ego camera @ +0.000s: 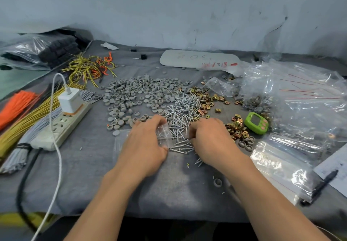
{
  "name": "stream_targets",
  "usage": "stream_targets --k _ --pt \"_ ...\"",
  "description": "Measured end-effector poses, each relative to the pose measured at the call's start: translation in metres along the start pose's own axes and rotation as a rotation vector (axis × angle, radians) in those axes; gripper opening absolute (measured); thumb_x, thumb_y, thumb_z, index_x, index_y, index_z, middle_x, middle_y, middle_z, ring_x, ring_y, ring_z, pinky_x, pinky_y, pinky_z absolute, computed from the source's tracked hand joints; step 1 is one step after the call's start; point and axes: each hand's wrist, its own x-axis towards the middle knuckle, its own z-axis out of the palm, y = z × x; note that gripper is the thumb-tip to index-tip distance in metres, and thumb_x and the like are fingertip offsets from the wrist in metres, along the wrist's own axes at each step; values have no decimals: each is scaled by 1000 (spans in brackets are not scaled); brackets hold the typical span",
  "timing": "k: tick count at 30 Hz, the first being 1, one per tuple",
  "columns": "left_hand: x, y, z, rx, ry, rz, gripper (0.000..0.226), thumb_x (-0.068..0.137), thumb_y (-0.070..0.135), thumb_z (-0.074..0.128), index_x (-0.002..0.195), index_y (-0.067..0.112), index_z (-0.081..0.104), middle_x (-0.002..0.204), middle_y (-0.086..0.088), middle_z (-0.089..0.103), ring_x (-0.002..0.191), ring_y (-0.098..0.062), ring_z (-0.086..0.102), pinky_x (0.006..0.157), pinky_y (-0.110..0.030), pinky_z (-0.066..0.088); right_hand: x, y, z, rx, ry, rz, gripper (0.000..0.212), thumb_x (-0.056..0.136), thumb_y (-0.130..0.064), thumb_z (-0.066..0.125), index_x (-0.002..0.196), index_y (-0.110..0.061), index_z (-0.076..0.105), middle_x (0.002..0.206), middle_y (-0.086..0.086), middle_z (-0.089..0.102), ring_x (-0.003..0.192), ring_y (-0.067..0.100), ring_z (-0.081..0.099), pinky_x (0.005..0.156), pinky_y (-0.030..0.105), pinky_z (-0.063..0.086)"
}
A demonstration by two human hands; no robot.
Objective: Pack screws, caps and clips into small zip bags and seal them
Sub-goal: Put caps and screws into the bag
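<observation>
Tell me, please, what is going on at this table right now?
A person is packing hardware into bags on a grey cloth-covered table. The left hand holds a small clear zip bag at the near edge of the screws, and a few screws show inside it. The right hand curls its fingers into the same pile, apparently picking up more. Grey caps and gold clips lie loose nearby.

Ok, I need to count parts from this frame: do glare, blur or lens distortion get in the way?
Head view: soft, even light, faint shadows; glare on the clear bags at right; wide-angle bend bows the table edge; orange ties far left are smeared; screws beside the small zip bag in the left hand are fairly sharp.
</observation>
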Motion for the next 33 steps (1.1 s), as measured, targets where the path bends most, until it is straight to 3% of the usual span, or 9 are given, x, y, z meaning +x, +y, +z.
stream_targets --k 3,6,11,16,21,24,26,30,33 --pt "-1 2 0 19 -4 -8 56 79 34 80 120 47 45 105 17 46 121 -22 52 106 -41 43 -4 -3 5 4 64 20 27 78 -4 71 79 -31 64 84 -9 63 87 17 51 89 31 33" --pt "-1 2 0 20 4 -12 53 81 44 79 120 48 44 106 18 49 120 -20 52 95 -39 46 -7 3 7 43 135 40 28 83 -6 68 81 -33 58 87 -12 57 87 15 41 84 30 28" --pt "-1 1 2 -10 15 -18 54 82 44 79 120 49 41 103 18 47 106 -13 46 85 -33 45 -8 6 6 29 -11 -5 25 94 -18 61 93 -39 49 97 -7 44 91 18 33 80 32 26" --pt "0 -1 1 -4 8 -46 60 81 36 79 122 48 37 104 11 50 103 -16 49 81 -33 42 -5 4 3 5 13 -44 22 91 -15 64 90 -34 54 96 -8 50 94 19 46 82 30 26" --pt "-1 1 4 0 -2 -28 71 74 22 81 124 46 37 104 13 47 100 -13 44 81 -29 37 -9 4 -1 359 242 112 15 97 -23 65 87 -34 64 86 -12 66 85 16 59 75 31 44" --pt "-3 5 7 -15 19 20 69 73 23 81 123 44 37 103 13 46 101 -12 44 82 -30 37 -16 -1 -5 552 240 76 13 90 -25 74 81 -34 73 69 -16 69 64 0 63 57 13 43" --pt "-4 9 9 -36 29 60 68 73 26 82 120 44 37 100 14 46 102 -14 46 81 -31 40 -21 -9 -6 609 235 24 12 84 -21 80 80 -32 79 63 -19 68 62 -4 62 55 6 41" --pt "-3 18 10 -139 33 105 62 69 21 79 109 46 38 93 14 56 97 -16 52 72 -33 42 -18 -24 -4 774 181 -33 11 80 -13 79 79 -24 81 63 -16 71 55 -4 60 54 10 39" --pt "-4 18 8 -197 63 112 53 68 22 72 103 46 40 89 10 64 84 -15 57 62 -30 40 -12 -30 -3 929 -4 -54 11 86 -8 70 82 -12 79 71 6 74 65 5 60 61 29 47"
